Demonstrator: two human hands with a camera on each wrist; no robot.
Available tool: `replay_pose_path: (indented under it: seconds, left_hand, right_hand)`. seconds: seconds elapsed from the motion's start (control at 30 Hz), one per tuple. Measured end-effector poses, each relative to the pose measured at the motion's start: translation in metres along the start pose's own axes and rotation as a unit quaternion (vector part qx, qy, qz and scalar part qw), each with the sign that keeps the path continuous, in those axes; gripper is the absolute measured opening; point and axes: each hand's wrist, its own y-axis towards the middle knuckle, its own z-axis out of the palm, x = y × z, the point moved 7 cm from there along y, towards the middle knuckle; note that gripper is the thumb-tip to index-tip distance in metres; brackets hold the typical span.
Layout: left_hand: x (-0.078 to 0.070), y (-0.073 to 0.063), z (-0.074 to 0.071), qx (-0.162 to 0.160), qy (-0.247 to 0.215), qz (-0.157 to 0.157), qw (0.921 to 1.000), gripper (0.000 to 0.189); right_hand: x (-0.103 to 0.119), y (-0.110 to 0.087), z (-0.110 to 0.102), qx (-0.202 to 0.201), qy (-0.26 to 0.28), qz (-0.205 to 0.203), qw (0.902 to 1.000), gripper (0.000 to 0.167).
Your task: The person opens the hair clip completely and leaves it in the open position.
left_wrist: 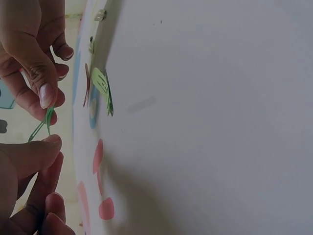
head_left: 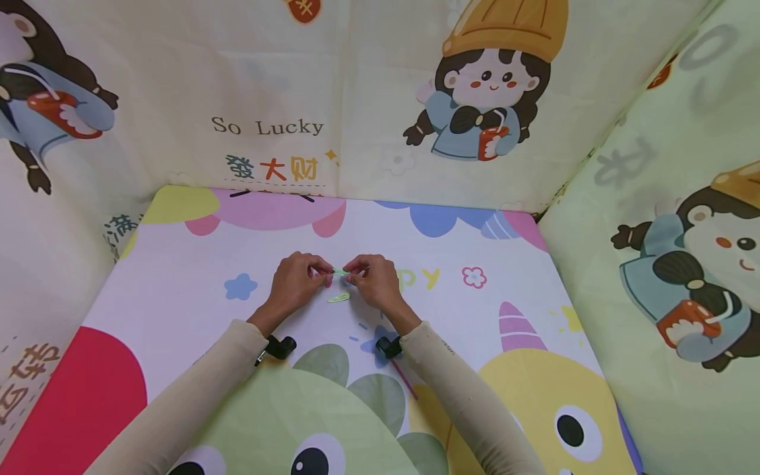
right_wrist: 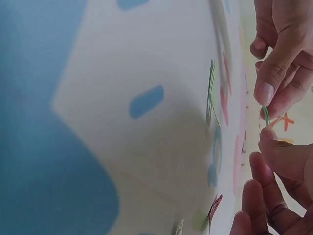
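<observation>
Both hands meet over the middle of the table, thumbs and fingertips almost together. Between them is a small green snap hair clip (head_left: 340,272), its two thin prongs spread apart in the left wrist view (left_wrist: 42,125). My left hand (head_left: 297,282) pinches one end of it between thumb and finger. At the other end, my right hand (head_left: 375,282) pinches it the same way; fingertips cover both ends. Just below the hands, a second, lighter green hair clip (head_left: 339,298) lies on the table. That clip (right_wrist: 211,93) also shows edge-on in the right wrist view.
A cartoon-printed cloth (head_left: 190,277) covers the table. Printed fabric walls (head_left: 368,99) rise at the back and on both sides. Small black cameras, one on the left wrist (head_left: 280,348) and one on the right wrist (head_left: 388,348), sit at the sleeve cuffs.
</observation>
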Motion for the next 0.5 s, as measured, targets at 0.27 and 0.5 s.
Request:
replay_pose_path:
  seconds: [0.27,0.5]
  left_hand:
    - [0.0017,0.0008,0.0012,0.011,0.008,-0.001,0.9999,0.014]
    - [0.0024,0.0008,0.0041,0.02,0.012,-0.009,0.9997,0.011]
  right_hand:
    - [0.0005,-0.0005,0.0022,0.006,-0.01,-0.001,0.9999,0.009]
    - [-0.001,-0.0018,0.0048,0.016,-0.022,0.014,0.9995,0.008]
